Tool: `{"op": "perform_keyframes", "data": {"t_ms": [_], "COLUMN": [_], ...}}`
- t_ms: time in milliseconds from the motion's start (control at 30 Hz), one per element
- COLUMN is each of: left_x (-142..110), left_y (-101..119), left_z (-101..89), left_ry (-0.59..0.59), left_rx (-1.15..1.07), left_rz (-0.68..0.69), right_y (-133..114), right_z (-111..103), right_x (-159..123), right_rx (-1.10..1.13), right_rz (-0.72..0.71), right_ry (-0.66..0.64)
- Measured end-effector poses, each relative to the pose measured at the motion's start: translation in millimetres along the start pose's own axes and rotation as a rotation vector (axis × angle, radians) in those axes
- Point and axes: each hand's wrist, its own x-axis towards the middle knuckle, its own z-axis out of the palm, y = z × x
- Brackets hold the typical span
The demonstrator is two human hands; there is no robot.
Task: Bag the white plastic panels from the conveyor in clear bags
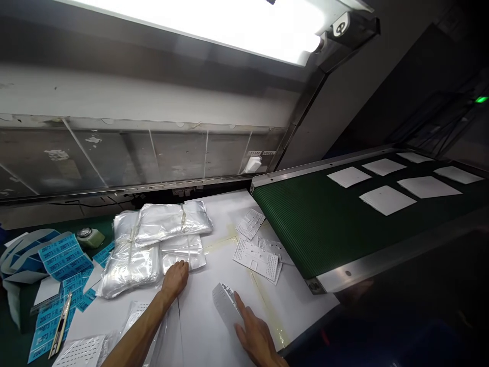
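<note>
My left hand (175, 279) is at the front edge of a small bundle of clear plastic bags (191, 244), its fingers curled in a pinch on that edge; how many bags it grips is hidden. Two larger tied bundles of clear bags (132, 262) lie beside and behind it. A white perforated plate (225, 306) stands tilted in my right hand (256, 331), thumb and fingers along its right side. Several more white perforated plates (255, 257) lie loosely overlapped on the white worktop sheet, beyond my right hand.
To the right runs a green conveyor belt (298, 224) carrying several flat white pieces (387, 200). Blue printed labels (64, 257), a utility knife (61, 326) and a small jar (90, 237) sit at left. Bagged perforated plates (82, 351) lie in front. A lamp (214, 20) hangs overhead.
</note>
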Motion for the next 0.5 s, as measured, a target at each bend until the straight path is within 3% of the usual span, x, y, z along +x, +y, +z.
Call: {"op": "perform_keyframes", "data": {"t_ms": [500], "left_x": [17.6], "left_y": [-6.5], "left_z": [-8.7], "left_ry": [0.032], "left_rx": [-0.037], "left_rz": [-0.140], "right_y": [-4.9], "right_z": [-4.9], "right_x": [-2.2], "right_rx": [0.010], "right_rz": [0.016], "right_ry": [-0.001]}}
